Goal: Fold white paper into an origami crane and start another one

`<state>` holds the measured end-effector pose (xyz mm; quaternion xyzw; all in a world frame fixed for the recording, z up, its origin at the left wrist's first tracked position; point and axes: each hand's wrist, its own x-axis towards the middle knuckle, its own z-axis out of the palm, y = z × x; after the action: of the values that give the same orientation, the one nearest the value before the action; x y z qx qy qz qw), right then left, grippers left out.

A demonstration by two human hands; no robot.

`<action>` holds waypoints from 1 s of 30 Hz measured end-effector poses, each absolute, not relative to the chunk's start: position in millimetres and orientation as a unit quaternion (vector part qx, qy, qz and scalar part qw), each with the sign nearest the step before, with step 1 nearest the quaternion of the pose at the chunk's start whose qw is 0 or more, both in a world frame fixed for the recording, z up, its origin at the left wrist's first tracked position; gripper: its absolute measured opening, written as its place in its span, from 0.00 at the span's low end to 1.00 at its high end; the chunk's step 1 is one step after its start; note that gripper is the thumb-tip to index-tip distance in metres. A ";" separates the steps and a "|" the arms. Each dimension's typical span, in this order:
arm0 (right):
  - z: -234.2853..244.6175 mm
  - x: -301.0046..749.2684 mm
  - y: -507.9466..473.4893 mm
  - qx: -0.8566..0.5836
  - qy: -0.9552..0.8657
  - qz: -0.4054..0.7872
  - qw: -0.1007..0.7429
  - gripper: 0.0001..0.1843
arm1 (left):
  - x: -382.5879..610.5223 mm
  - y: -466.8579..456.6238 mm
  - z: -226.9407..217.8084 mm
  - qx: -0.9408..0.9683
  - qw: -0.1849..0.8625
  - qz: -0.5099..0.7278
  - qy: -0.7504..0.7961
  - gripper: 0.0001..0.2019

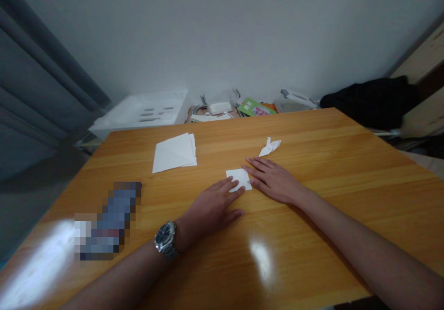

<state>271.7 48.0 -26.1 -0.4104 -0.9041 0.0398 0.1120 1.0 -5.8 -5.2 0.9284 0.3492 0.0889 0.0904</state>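
A small white square of folded paper (243, 175) lies flat on the wooden table. My left hand (217, 203), with a metal watch (165, 237) on its wrist, rests fingertips on the paper's left and lower part, fingers spread. Beside the paper's right edge, my right hand (272, 178) lies palm down with its fingers stretched out; one or two fingertips touch or nearly touch that edge. Just beyond the right hand stands a white folded paper bird (270, 147).
Several larger white paper sheets (173, 153) lie stacked on the table (294, 254) at the back left. A blurred-out dark rectangular object (116, 217) is at the left. Behind the table are a white tray (138, 108), a green booklet (255, 108) and black cloth (367, 102).
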 end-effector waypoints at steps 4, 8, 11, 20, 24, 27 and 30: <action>-26.7 271.2 48.0 -0.405 -0.907 0.041 0.108 0.30 | -0.4 -3.9 -5.8 0.933 0.075 0.083 0.343 0.28; -22.9 271.7 48.3 -0.402 -0.907 0.051 0.112 0.30 | -1.3 -0.7 -5.4 0.938 0.069 0.091 0.328 0.28; -17.9 272.9 47.9 -0.388 -0.911 0.065 0.126 0.29 | -1.0 2.2 -5.2 0.939 0.074 0.090 0.323 0.28; -13.8 272.6 43.2 -0.325 -0.922 0.123 0.170 0.25 | -0.5 1.5 -3.2 0.930 0.053 0.100 0.350 0.25; -10.3 272.9 41.3 -0.321 -0.925 0.117 0.163 0.24 | -0.2 2.5 -1.4 0.913 0.030 0.126 0.387 0.22; -6.0 272.7 39.0 -0.312 -0.931 0.119 0.146 0.25 | -0.6 4.8 -2.3 0.906 0.021 0.135 0.401 0.22; -3.5 271.1 35.8 -0.304 -0.933 0.133 0.137 0.27 | -1.3 6.2 -5.0 0.904 0.023 0.142 0.402 0.23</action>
<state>271.1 35.8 -3.5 -0.3042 -0.9333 0.1331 0.1369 -1.3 6.2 -5.0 0.9044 0.4017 0.1421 0.0226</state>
